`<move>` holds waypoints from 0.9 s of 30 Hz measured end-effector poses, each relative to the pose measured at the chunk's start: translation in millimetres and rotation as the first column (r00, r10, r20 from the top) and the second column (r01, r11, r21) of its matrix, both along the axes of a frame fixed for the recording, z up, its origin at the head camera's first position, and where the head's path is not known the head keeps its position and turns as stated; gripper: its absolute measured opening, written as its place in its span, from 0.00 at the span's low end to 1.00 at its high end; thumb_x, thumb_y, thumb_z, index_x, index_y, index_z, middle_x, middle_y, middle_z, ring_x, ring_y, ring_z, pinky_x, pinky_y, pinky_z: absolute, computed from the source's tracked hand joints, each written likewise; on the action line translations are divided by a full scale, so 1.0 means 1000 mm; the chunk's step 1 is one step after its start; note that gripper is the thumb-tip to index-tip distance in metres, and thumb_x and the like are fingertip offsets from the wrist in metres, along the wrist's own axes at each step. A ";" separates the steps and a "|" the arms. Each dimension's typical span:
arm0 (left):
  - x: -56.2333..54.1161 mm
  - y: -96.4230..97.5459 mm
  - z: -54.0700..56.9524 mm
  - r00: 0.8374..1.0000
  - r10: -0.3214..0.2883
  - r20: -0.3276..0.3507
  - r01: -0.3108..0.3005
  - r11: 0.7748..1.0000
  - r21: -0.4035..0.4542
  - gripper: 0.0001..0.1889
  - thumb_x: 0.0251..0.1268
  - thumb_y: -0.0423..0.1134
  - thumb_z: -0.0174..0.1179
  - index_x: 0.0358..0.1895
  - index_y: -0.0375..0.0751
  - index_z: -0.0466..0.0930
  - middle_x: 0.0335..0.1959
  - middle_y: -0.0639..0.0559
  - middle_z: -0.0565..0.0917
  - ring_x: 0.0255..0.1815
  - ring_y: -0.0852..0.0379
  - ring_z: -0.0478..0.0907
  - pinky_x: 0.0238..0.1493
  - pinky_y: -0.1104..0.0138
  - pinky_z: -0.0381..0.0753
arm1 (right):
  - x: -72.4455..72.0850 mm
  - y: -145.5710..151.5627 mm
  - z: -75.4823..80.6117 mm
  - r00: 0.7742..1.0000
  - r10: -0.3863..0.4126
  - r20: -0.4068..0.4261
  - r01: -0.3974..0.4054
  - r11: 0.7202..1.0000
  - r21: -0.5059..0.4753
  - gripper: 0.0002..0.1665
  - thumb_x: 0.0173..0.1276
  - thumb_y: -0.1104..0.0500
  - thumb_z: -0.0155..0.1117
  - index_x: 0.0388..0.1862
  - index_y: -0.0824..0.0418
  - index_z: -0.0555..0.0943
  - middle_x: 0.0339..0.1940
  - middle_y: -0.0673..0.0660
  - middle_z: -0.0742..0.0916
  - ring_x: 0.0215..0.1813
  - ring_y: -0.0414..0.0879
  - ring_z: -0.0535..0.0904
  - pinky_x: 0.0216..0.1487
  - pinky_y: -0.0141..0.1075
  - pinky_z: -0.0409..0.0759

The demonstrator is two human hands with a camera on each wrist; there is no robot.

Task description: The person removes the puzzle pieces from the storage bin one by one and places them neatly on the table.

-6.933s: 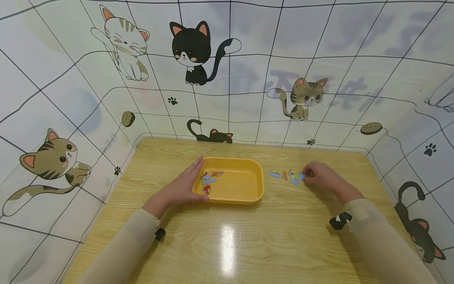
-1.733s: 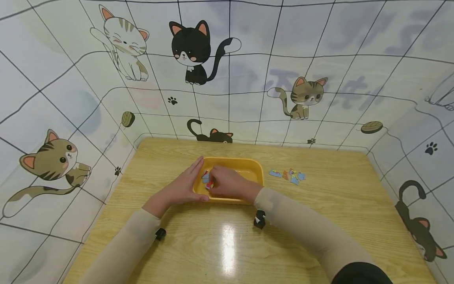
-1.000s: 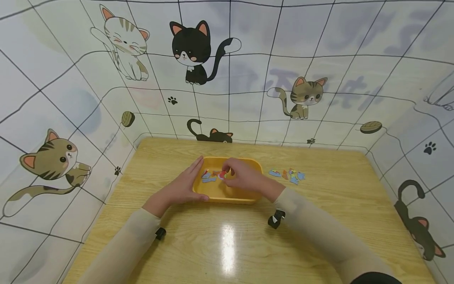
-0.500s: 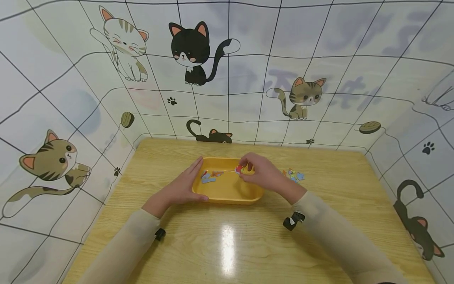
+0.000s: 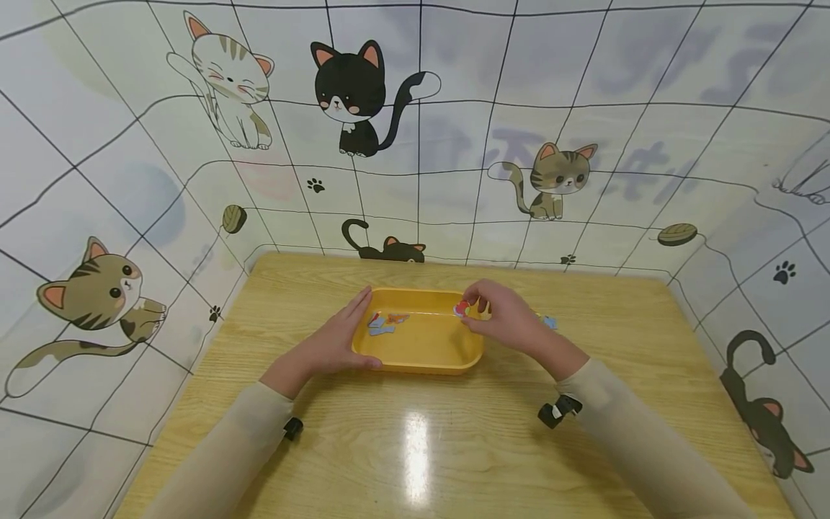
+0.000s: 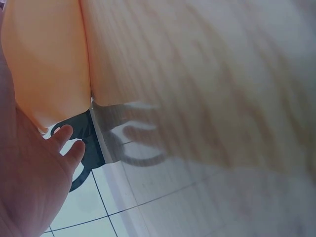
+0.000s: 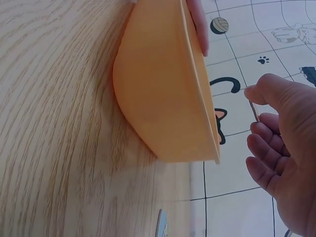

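A yellow tray (image 5: 428, 349) stands on the table. Against its left end rests my left hand (image 5: 324, 342), fingers straight along the far left corner and thumb on the near rim. In the left wrist view this hand (image 6: 29, 182) lies beside the tray wall (image 6: 47, 59). Thumb and fingertips of my right hand (image 5: 509, 321) pinch a small flat red puzzle piece (image 5: 461, 309) over the tray's right rim. Edge-on in the right wrist view, the piece (image 7: 254, 111) is a thin sliver. Blue (image 5: 382, 330) and orange (image 5: 398, 318) pieces lie at the tray's left.
On the wooden table (image 5: 363, 440), right of the tray, lie more puzzle pieces (image 5: 550, 322), mostly hidden behind my right hand. A wall sheet (image 5: 447, 216) printed with cats encloses the table's back and sides.
My right hand came from the table pieces to the tray, picked up the red puzzle piece from its left part, then carried it right to the right rim. My left hand stayed put.
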State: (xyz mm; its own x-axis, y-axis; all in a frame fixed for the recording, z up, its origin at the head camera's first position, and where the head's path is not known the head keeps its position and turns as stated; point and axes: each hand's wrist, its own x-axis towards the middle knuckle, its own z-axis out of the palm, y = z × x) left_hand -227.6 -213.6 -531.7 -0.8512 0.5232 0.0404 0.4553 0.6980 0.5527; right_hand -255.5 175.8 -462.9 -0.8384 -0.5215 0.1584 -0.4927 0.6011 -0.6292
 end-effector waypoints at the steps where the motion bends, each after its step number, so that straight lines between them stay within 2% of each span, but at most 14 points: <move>1: 0.000 0.000 0.000 1.000 0.000 0.002 0.000 1.000 0.001 0.77 0.55 0.75 0.78 0.93 0.40 0.35 0.94 0.44 0.39 0.92 0.40 0.44 0.87 0.42 0.54 | 0.000 0.003 -0.001 1.000 -0.003 -0.004 0.003 1.000 0.001 0.21 0.71 0.59 0.82 0.59 0.60 0.84 0.50 0.52 0.89 0.47 0.52 0.81 0.45 0.45 0.82; 12: 0.002 0.002 0.004 1.000 0.007 0.011 -0.007 1.000 -0.007 0.77 0.56 0.72 0.80 0.93 0.40 0.35 0.94 0.46 0.38 0.93 0.42 0.42 0.88 0.44 0.53 | 0.001 0.032 -0.003 0.999 -0.037 -0.032 0.036 0.999 -0.034 0.19 0.70 0.61 0.81 0.56 0.62 0.85 0.49 0.54 0.88 0.46 0.53 0.81 0.45 0.45 0.81; 19: 0.002 0.002 0.003 1.000 0.013 0.012 -0.012 1.000 -0.008 0.77 0.56 0.76 0.77 0.93 0.41 0.34 0.94 0.48 0.37 0.93 0.43 0.42 0.88 0.44 0.53 | 0.002 0.052 -0.003 0.994 -0.092 -0.061 0.092 0.996 -0.017 0.19 0.71 0.62 0.81 0.57 0.64 0.84 0.50 0.57 0.89 0.46 0.54 0.80 0.46 0.45 0.81; 27: 0.000 0.000 0.000 1.000 0.011 0.011 -0.011 1.000 -0.004 0.78 0.55 0.78 0.76 0.93 0.40 0.35 0.94 0.49 0.37 0.93 0.41 0.43 0.87 0.43 0.54 | 0.003 0.076 -0.003 0.987 -0.114 -0.113 0.119 0.992 0.039 0.20 0.73 0.60 0.79 0.59 0.65 0.84 0.51 0.57 0.88 0.47 0.53 0.80 0.45 0.46 0.81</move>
